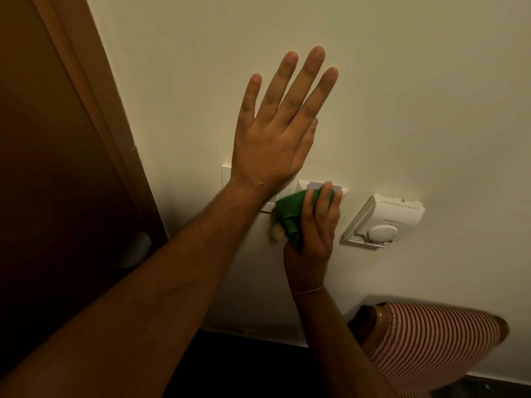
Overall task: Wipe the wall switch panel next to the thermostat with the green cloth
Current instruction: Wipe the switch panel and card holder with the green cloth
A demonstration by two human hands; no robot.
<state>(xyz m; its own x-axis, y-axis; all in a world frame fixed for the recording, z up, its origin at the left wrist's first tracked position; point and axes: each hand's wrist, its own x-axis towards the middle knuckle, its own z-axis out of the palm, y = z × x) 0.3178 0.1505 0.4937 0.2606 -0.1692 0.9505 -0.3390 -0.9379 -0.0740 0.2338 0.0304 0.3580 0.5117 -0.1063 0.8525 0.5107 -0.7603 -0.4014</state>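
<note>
Head view: the right hand (311,239) is closed around the bunched green cloth (293,216), pressing it onto the switch panel (321,187) under its fingertips; the thermostat (385,219) sits just beside it, to its right. The left hand (275,133) is flat and fully open on the wall, holding nothing. The cloth is soft and light — grip the wad, not a corner.

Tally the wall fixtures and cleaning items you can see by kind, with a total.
Switch panels: 2, a left switch panel mostly behind the left hand, and a right switch panel under the cloth
Thermostats: 1, the thermostat
Cloths: 1, the green cloth in the right hand
Total: 4
</note>
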